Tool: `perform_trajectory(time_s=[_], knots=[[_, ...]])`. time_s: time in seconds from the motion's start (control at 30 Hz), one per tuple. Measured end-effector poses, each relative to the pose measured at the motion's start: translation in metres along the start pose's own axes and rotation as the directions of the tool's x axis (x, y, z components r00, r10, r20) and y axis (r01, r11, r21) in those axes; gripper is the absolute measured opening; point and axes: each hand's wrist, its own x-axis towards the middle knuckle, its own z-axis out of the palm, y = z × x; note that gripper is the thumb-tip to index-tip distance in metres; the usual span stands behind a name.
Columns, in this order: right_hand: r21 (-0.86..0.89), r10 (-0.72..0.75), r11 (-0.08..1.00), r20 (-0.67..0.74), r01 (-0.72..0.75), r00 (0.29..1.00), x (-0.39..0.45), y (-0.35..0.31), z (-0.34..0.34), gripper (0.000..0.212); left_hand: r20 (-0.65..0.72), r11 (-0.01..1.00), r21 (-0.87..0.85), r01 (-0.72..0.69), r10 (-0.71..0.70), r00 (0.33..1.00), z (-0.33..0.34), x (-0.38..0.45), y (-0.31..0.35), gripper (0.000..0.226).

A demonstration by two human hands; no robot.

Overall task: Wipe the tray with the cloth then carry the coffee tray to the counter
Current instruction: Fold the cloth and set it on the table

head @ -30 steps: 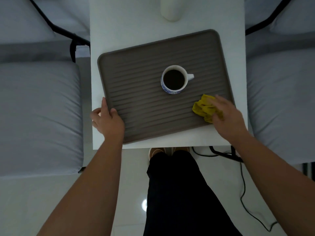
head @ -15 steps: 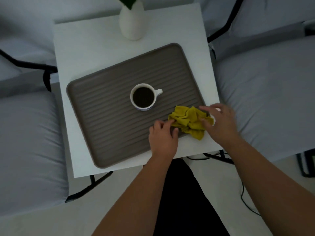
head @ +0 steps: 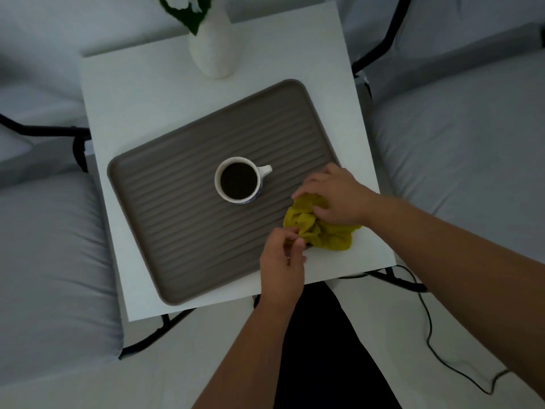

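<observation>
A brown ribbed tray [head: 177, 219] lies at an angle on a small white table [head: 141, 107]. A white cup of black coffee [head: 239, 180] stands near the tray's middle, handle to the right. A crumpled yellow cloth [head: 320, 228] sits at the tray's near right corner, half on the table. My left hand [head: 281, 261] pinches the cloth's left edge. My right hand [head: 334, 196] presses on and grips the cloth's top, just right of the cup.
A white vase [head: 213, 45] with green leaves stands at the table's far edge. Grey cushioned seats [head: 50, 246] flank the table left and right [head: 460, 149]. A black cable [head: 427, 317] trails on the pale floor at right. My dark-clothed legs are below.
My left hand left the tray's near left edge and came across to the cloth. Both hands now hold the cloth, which sits bunched a little further up by the cup.
</observation>
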Motion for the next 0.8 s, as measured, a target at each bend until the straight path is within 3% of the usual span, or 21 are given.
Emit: perform_trajectory(time_s=[0.1,0.3,0.4,0.53,0.8], knots=[[0.033,-0.017,0.999,0.128,0.013,0.992,0.005,-0.008,-0.001,0.045,0.028,0.996,-0.049,0.074,-0.073,0.997,-0.010,-0.011,0.003,0.013],[-0.111,-0.064,0.989,0.274,0.097,0.960,-0.010,-0.009,-0.004,0.063,-0.040,0.982,0.012,0.190,-0.189,0.981,-0.033,-0.019,-0.007,0.014],[-0.138,-0.092,0.982,0.232,0.127,0.968,-0.020,-0.016,0.003,0.065,-0.084,0.977,0.129,0.171,-0.161,0.983,-0.037,-0.020,-0.018,0.020],[-0.244,-0.223,0.936,0.142,0.253,0.964,-0.024,-0.026,0.019,0.049,-0.084,0.972,0.193,0.132,-0.117,0.990,-0.038,-0.022,-0.026,0.028],[0.022,0.002,1.000,0.080,-0.004,0.997,-0.030,-0.035,0.037,0.023,-0.171,0.973,0.188,0.134,-0.102,0.980,-0.041,-0.022,-0.028,0.014]])
